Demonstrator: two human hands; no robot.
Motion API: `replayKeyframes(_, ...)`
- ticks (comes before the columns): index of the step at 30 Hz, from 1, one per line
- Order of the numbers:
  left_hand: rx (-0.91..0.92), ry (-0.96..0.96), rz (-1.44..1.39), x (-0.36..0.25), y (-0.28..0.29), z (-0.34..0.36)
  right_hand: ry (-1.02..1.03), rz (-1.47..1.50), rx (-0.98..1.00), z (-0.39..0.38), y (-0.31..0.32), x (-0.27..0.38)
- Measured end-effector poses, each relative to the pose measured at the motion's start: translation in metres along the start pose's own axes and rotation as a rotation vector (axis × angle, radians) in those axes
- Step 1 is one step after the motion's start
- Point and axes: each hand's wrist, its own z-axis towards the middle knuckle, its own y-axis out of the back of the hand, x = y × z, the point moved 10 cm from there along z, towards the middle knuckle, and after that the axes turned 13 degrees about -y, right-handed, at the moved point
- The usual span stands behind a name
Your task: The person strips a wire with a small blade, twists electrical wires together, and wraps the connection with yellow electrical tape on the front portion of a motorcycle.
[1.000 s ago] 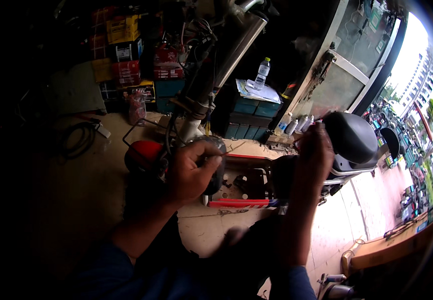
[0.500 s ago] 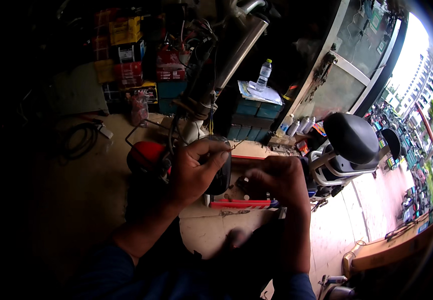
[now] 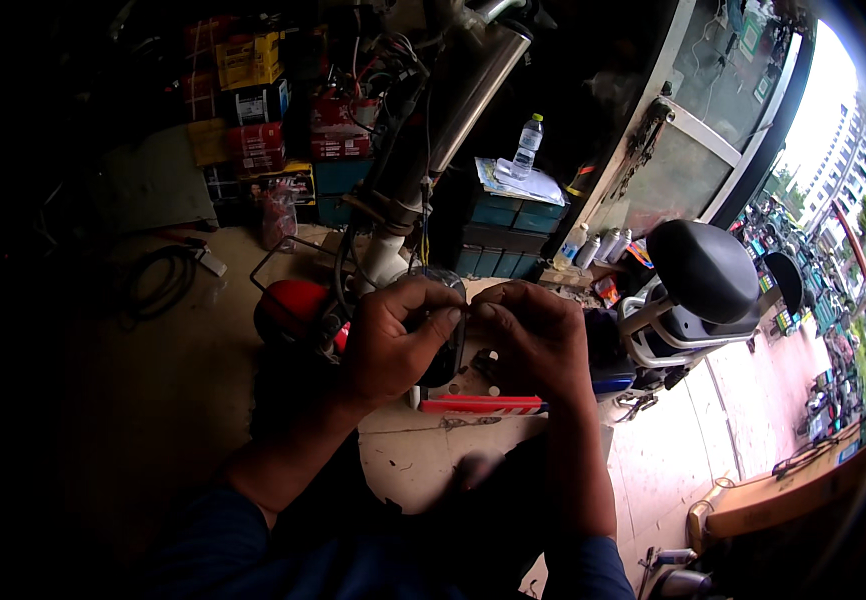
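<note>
My left hand [image 3: 393, 340] and my right hand [image 3: 528, 340] meet in pinches over a partly dismantled scooter. Between their fingertips is a very small, thin dark piece, like a wire [image 3: 465, 310], mostly hidden by the fingers. Behind my left hand rises the steering column [image 3: 468, 100], with loose cables and a white lower tube [image 3: 385, 258]. A red curved panel [image 3: 288, 300] lies at its left. Below my hands runs the red-edged footboard [image 3: 468, 404], largely covered by my right hand. The padded black seat [image 3: 698, 270] stands to the right.
Stacked boxes [image 3: 253, 140] and dark teal blocks [image 3: 513, 215] holding papers and a bottle [image 3: 528, 145] line the back. A coiled black cord [image 3: 153, 280] lies left. A glass door [image 3: 703, 110] opens onto parked bikes [image 3: 813, 310]. A wooden piece [image 3: 783, 480] lies lower right.
My right hand has come down from beside the seat and moved left, its fingers now meeting those of my left hand. My left hand has stayed nearly in place, still pinching.
</note>
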Motion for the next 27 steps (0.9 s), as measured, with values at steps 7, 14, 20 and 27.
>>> replayKeyframes(7, 0.056, -0.124, 0.126, -0.012, -0.004, 0.006, -0.184, 0.005, -0.059, -0.003, 0.004, -0.018)
replayKeyframes(14, 0.080, -0.156, 0.144, -0.012, -0.005, 0.002, -0.642, 0.639, 0.137, -0.010, -0.017, -0.075)
replayKeyframes(20, 0.059, -0.102, 0.069, -0.007, -0.008, 0.002, -0.277, 0.299, -0.096, -0.005, -0.001, -0.040)
replayKeyframes(27, 0.058, -0.103, 0.126, -0.006, -0.008, 0.005, -0.265, 0.492, -0.114, -0.001, -0.005, -0.045)
